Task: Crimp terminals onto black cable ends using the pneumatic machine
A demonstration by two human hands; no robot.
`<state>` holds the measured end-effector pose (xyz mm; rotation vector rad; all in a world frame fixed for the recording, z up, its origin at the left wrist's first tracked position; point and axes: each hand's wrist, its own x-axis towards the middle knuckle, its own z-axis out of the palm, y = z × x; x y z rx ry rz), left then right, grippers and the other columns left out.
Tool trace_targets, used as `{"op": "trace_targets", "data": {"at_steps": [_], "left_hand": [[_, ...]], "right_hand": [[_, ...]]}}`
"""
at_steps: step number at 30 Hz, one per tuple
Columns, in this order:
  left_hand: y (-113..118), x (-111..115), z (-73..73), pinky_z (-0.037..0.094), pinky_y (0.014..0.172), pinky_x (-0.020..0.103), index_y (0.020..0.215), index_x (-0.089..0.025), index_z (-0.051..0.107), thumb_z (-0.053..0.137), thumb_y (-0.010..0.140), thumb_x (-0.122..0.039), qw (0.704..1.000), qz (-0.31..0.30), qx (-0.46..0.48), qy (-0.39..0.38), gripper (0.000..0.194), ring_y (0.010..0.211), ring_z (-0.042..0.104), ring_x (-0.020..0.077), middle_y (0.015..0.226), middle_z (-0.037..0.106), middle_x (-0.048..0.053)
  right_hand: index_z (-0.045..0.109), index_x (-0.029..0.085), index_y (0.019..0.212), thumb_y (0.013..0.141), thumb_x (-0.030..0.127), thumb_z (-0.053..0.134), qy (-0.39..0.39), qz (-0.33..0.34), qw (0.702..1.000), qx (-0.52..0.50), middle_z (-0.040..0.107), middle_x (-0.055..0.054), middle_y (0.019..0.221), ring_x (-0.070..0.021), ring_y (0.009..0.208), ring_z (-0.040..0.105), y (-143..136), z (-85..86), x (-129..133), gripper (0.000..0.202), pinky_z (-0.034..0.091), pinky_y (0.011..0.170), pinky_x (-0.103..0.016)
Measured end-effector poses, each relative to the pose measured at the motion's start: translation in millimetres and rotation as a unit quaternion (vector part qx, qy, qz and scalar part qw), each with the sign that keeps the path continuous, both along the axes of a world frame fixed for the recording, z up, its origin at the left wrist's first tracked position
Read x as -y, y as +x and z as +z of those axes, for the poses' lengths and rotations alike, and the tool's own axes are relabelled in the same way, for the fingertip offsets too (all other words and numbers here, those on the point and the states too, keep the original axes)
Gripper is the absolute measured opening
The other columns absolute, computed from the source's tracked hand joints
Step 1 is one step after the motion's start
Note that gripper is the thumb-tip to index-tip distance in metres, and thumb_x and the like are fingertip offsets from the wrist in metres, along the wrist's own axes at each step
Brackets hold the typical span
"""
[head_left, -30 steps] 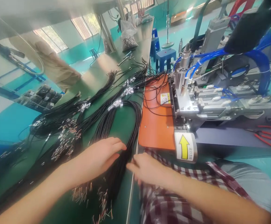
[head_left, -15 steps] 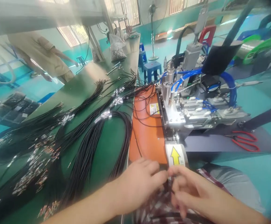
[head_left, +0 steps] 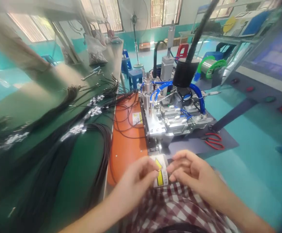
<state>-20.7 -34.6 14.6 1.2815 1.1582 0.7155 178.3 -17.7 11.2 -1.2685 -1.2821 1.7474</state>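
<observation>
My left hand [head_left: 139, 176] is pinched closed in front of the machine's near end. A tiny copper-coloured tip shows at its fingertips, looking like the end of a thin cable; the rest of it is hidden in the hand. To its right, a small gap away, my right hand [head_left: 193, 171] has its fingers loosely curled and apart, with nothing visible in them. Behind both hands lies a white label with a yellow arrow [head_left: 159, 181]. An orange plate [head_left: 128, 152] with thin black cables across it adjoins the metal machine [head_left: 172, 119].
Bundles of black cables [head_left: 82, 152] cover the green table [head_left: 90, 181] on the left. Red-handled snips [head_left: 213, 141] lie on the machine's grey base. A dark post [head_left: 235, 113] rises at the right. Behind are blue stools [head_left: 135, 77] and a fan [head_left: 135, 19].
My hands were close together at the fingertips and have moved apart. My right hand's fingers have opened. The view has swung to the right, bringing a panel with buttons into sight.
</observation>
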Motion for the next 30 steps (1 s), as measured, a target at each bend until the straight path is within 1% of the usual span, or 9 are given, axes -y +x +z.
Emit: {"op": "trace_targets", "data": {"at_steps": [1,3,5,7,10,14,18,23,30], "left_hand": [[-2,-1,-5.1,0.035,0.056,0.022,0.086,-0.019,0.056,0.058,0.085,-0.032,0.999,0.013,0.023,-0.029,0.014,0.061,0.046,0.0104,0.069,0.052,-0.003],[-6,-2,-11.0,0.031,0.052,0.021,0.084,-0.017,0.057,0.064,0.081,-0.036,0.996,0.035,0.052,-0.070,0.021,0.058,0.043,0.0086,0.067,0.052,-0.004],[-9,-2,-11.2,0.028,0.048,0.019,0.085,-0.017,0.059,0.068,0.079,-0.039,0.992,0.050,0.067,-0.090,0.025,0.054,0.040,0.0072,0.065,0.052,-0.004],[-12,-3,-8.6,0.026,0.046,0.019,0.087,-0.016,0.060,0.067,0.080,-0.041,0.990,0.054,0.076,-0.107,0.026,0.049,0.037,0.0058,0.060,0.051,-0.005],[-16,-4,-6.7,0.025,0.044,0.019,0.089,-0.016,0.060,0.061,0.085,-0.040,0.987,0.064,0.084,-0.122,0.025,0.042,0.035,0.0041,0.056,0.053,-0.006],[-22,-7,-10.2,0.025,0.042,0.019,0.092,-0.016,0.060,0.057,0.088,-0.037,0.984,0.089,0.091,-0.122,0.021,0.039,0.038,0.0032,0.062,0.061,-0.003],[-26,-12,-11.6,0.025,0.043,0.018,0.092,-0.015,0.059,0.054,0.089,-0.035,0.981,0.091,0.106,-0.132,0.020,0.038,0.035,0.0023,0.061,0.060,-0.003],[-29,-17,-11.9,0.023,0.043,0.018,0.091,-0.015,0.059,0.053,0.089,-0.037,0.976,0.102,0.106,-0.161,0.023,0.040,0.032,0.0028,0.057,0.056,-0.005],[-29,-18,-13.8,0.024,0.044,0.018,0.088,-0.016,0.058,0.054,0.089,-0.036,0.968,0.101,0.133,-0.187,0.020,0.040,0.031,0.0028,0.055,0.052,-0.007]], "right_hand": [[0.051,0.020,0.097,0.081,0.031,0.066,0.004,-0.001,1.000,0.019,0.070,-0.003,0.086,-0.0173,0.076,0.068,1,-0.4,0,0.024,0.051,0.075,-0.031],[0.056,0.019,0.092,0.084,0.029,0.062,0.016,0.004,0.998,0.056,0.069,-0.001,0.080,-0.0164,0.074,0.067,0,-2.4,1,0.015,0.050,0.073,-0.029],[0.060,0.019,0.090,0.086,0.027,0.059,0.030,0.007,0.996,0.085,0.067,0.001,0.075,-0.0153,0.072,0.065,-6,-4.5,2,0.009,0.048,0.069,-0.027],[0.062,0.020,0.091,0.088,0.027,0.058,0.040,0.009,0.994,0.101,0.065,0.002,0.071,-0.0145,0.069,0.064,-14,-5.8,2,0.009,0.046,0.064,-0.026],[0.063,0.021,0.092,0.089,0.028,0.058,0.059,0.003,0.992,0.108,0.063,0.003,0.068,-0.0139,0.066,0.062,-23,-7.0,-1,0.009,0.045,0.060,-0.025],[0.064,0.022,0.093,0.090,0.028,0.058,0.081,-0.006,0.991,0.105,0.063,0.003,0.070,-0.0133,0.065,0.060,-33,-9.9,-6,0.009,0.045,0.057,-0.024],[0.064,0.024,0.098,0.091,0.028,0.057,0.117,-0.009,0.986,0.114,0.061,0.004,0.066,-0.0125,0.061,0.057,-43,-12.7,-12,0.011,0.042,0.051,-0.022],[0.066,0.025,0.103,0.090,0.023,0.059,0.156,-0.012,0.981,0.112,0.061,0.005,0.066,-0.0116,0.062,0.059,-50,-17.1,-20,0.015,0.047,0.059,-0.022],[0.068,0.026,0.105,0.090,0.023,0.059,0.133,-0.008,0.987,0.090,0.069,0.001,0.085,-0.0125,0.068,0.063,-53,-20.9,-24,0.018,0.051,0.064,-0.025]]}}
